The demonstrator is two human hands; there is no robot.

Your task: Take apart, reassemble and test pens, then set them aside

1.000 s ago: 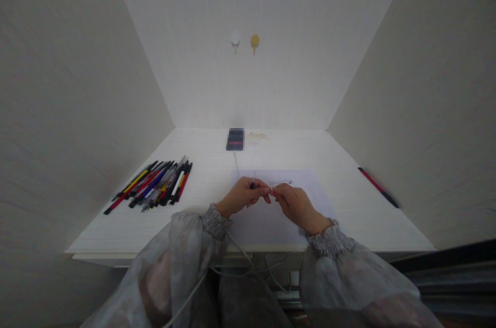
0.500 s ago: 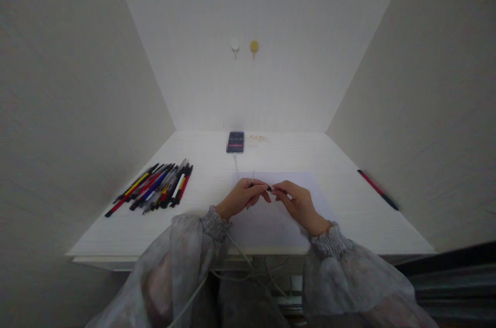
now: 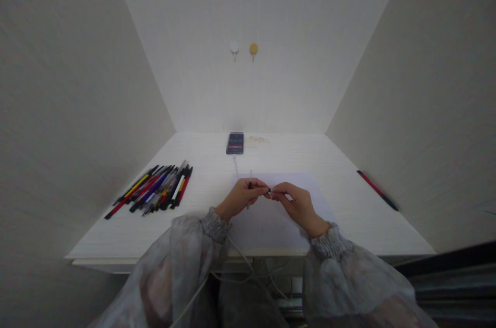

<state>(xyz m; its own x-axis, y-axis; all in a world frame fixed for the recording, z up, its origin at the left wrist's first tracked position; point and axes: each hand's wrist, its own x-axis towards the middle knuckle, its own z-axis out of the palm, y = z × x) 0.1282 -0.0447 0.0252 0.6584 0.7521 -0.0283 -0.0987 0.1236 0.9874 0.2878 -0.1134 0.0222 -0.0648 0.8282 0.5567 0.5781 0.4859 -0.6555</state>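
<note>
Over a sheet of white paper (image 3: 267, 227) my two hands meet, fingertips almost touching. My left hand (image 3: 242, 196) is closed around a slim pen (image 3: 250, 173), whose pale end sticks up above the fingers, with a dark section by them. A small dark piece (image 3: 269, 190) shows between the fingertips of both hands. My right hand (image 3: 296, 204) is closed in a pinch at that small piece; its exact kind is too small to make out.
A pile of pens (image 3: 158, 188) lies on the left of the white table (image 3: 155, 237). One red and black pen (image 3: 377, 191) lies by the right wall. A phone (image 3: 235, 143) with a cable (image 3: 235, 164) is at the back. Two hooks (image 3: 253, 49) are on the back wall.
The pen in my left hand has tilted, and more of its pale end shows above the fingers. The left fingers have curled in closer. My right hand stays nearly in place.
</note>
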